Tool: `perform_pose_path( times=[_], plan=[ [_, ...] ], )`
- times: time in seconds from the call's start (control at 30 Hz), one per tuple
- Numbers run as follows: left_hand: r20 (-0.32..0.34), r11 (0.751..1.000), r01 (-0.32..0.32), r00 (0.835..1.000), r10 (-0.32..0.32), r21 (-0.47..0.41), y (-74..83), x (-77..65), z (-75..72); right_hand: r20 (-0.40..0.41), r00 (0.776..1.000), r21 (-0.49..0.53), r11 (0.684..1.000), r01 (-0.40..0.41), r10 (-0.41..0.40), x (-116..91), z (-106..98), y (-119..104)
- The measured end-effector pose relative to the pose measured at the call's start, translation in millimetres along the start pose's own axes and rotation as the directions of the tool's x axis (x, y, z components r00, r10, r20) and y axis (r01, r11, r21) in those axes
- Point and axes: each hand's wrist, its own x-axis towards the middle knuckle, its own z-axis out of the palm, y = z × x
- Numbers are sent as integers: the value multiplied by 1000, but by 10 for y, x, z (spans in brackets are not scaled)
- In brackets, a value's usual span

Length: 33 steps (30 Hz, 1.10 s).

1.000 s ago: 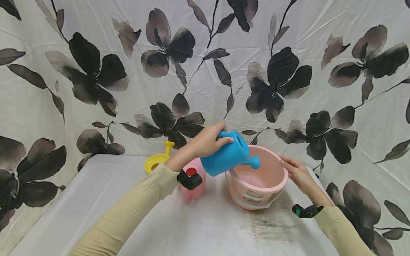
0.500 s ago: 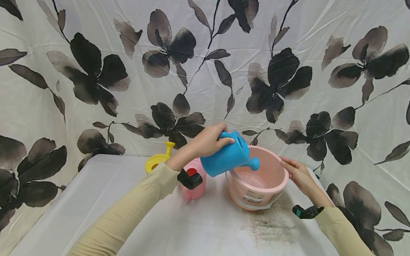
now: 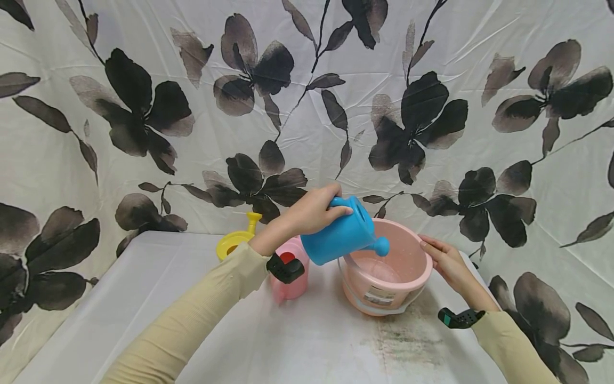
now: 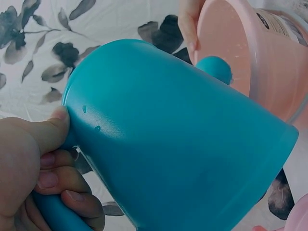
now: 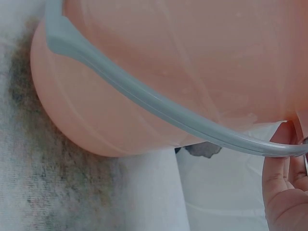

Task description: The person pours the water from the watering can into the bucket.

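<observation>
My left hand [image 3: 316, 210] grips the handle of a blue watering can [image 3: 338, 234], held tilted in the air. Its round spout head [image 4: 215, 69] is over the opening of a pink bucket [image 3: 384, 285], and I make out no stream from it. Droplets cling to the can's side in the left wrist view. My right hand [image 3: 446, 261] holds the bucket's rim at its right side. The bucket stands on the table; its pale grey bail handle [image 5: 163, 113] hangs down against its wall. The bucket's bottom inside is only partly visible.
A pink watering can [image 3: 292, 285] stands left of the bucket, partly behind the left wrist. Farther left is a yellow watering can [image 3: 230, 242], partly hidden by the forearm. The white table [image 3: 144, 277] bears a dark stain [image 3: 408, 341]. Floral cloth [image 3: 336, 133] hangs behind.
</observation>
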Motion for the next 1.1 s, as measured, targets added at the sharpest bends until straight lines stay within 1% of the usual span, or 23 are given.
perform_pose_path(
  times=[0.9, 1.1],
  plan=[
    [17, 1000, -4, 1000, 4, 31, 36, 34, -9, -1, 1000, 12, 1000, -6, 6, -1, 4, -9],
    [16, 999, -19, 1000, 19, 43, 50, 37, -3, -5, 1000, 2, 1000, -13, 13, -2, -2, -2]
  ],
)
